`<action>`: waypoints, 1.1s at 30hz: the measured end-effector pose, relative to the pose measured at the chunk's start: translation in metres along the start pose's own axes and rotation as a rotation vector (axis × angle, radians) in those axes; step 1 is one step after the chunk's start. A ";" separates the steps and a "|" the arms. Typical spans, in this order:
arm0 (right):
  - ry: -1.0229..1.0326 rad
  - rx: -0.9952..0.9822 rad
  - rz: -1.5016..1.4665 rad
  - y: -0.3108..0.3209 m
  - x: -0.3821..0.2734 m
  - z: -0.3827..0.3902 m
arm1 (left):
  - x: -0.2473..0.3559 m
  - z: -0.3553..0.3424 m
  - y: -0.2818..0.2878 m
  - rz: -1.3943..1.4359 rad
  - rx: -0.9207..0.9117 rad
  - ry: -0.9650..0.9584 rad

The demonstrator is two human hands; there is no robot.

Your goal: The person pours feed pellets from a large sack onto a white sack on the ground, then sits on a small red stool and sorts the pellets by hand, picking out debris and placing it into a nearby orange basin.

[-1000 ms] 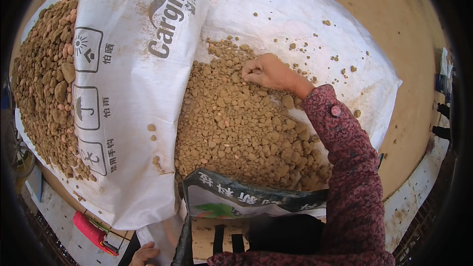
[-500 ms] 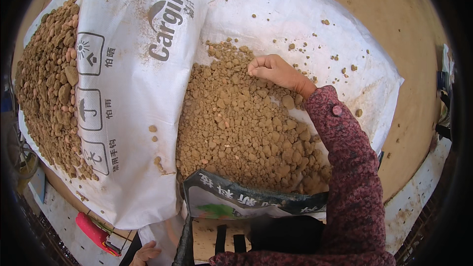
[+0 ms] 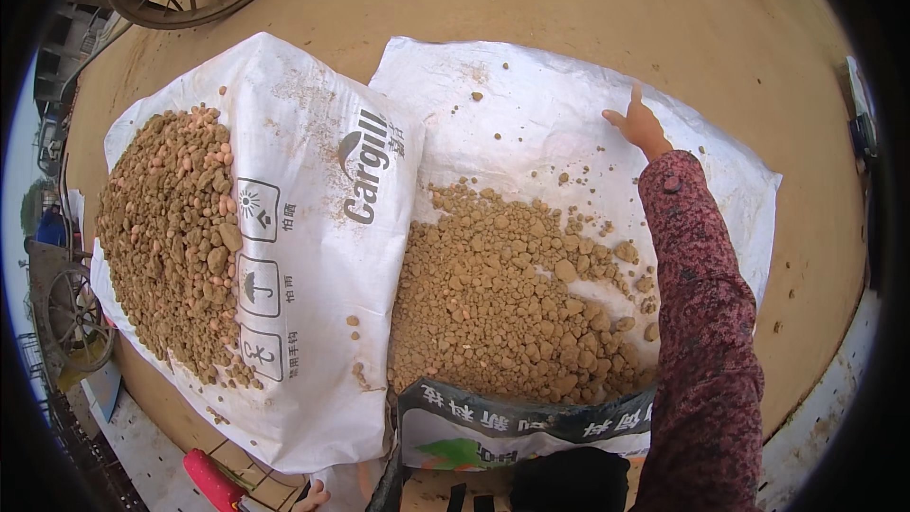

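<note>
While the right hand [image 3: 640,126] hovers over a white sheet [image 3: 531,85], thumb and forefinger apart, brown clods [image 3: 502,299] lie heaped to its lower left; a printed white sack [image 3: 332,318] spreads just beyond the left hand [image 3: 313,496], whose grip I cannot tell.

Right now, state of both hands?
Left hand: mostly cut off at the lower edge, can't tell.
Right hand: open, nothing seen in it.

Right hand [image 3: 641,127] over white sheet [image 3: 555,90], finger extended; brown clods [image 3: 493,294] near; left hand's [image 3: 313,497] grip unclear.
</note>
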State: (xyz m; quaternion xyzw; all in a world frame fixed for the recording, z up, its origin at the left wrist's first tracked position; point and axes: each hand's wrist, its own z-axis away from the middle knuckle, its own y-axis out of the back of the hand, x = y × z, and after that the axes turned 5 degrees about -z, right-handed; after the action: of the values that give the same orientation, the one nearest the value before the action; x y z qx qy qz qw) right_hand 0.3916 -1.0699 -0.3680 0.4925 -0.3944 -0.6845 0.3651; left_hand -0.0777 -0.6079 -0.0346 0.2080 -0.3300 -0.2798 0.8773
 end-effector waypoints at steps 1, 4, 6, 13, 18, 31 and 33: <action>-0.010 -0.007 0.060 -0.005 0.009 0.002 | 0.000 0.001 -0.001 0.005 0.002 0.002; -0.019 0.011 0.051 -0.015 0.024 0.005 | -0.001 0.002 -0.004 -0.018 0.011 0.004; -0.023 0.139 0.011 -0.015 0.026 0.002 | -0.002 0.000 -0.006 -0.015 0.006 0.014; 0.119 0.087 -0.084 0.004 0.027 -0.023 | 0.001 -0.003 -0.006 -0.048 -0.003 0.024; 0.116 0.045 -0.011 -0.016 0.030 -0.035 | 0.006 -0.004 0.000 -0.111 -0.046 0.031; 0.196 0.285 -0.103 -0.009 0.021 -0.019 | -0.098 -0.013 -0.019 -0.287 0.076 -0.320; 0.058 0.059 -0.274 -0.016 0.035 -0.029 | -0.099 -0.008 -0.024 -0.429 0.133 -0.386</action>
State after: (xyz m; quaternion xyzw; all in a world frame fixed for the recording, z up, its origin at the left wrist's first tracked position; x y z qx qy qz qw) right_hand 0.4094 -1.0993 -0.4018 0.5719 -0.3328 -0.7015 0.2648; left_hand -0.1423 -0.5622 -0.0990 0.2729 -0.4569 -0.4709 0.7036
